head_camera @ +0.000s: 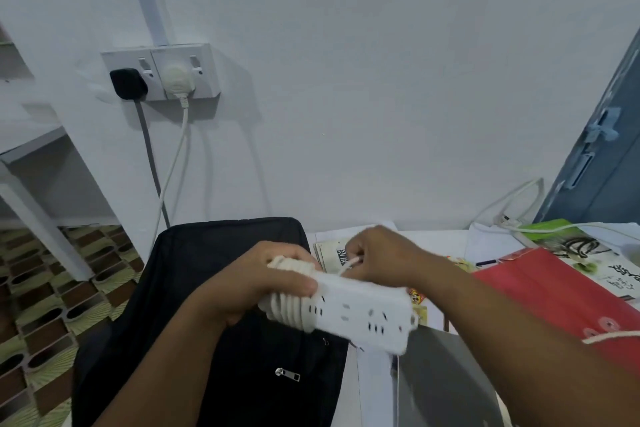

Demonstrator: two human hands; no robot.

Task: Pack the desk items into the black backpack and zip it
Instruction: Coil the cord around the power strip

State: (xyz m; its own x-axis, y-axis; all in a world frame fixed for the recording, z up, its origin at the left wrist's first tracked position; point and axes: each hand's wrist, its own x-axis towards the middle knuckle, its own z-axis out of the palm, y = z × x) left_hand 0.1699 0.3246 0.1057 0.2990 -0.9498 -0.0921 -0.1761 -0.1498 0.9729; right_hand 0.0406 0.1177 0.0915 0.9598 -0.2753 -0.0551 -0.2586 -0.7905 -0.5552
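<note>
- The left hand [266, 274] holds one end of a white power strip [360, 314], with its fingers curled round the white cord [289, 308] that is wound about that end.
- The right hand [379, 255] pinches a thin bit of the cord just above the strip; the picture is blurry there, so it may be the cord's loose end.
- The strip is up in the air, over the black backpack [214, 322] and the edge of the desk [450, 239].
- The backpack stands just left of the desk, and a silver zipper pull [287, 374] shows on its front.
- On the desk lie a red folder [554, 295], some papers [332, 255] and a green packet [568, 236].
- On the wall behind, a black plug [129, 83] and a white plug [177, 80] sit in a socket.
</note>
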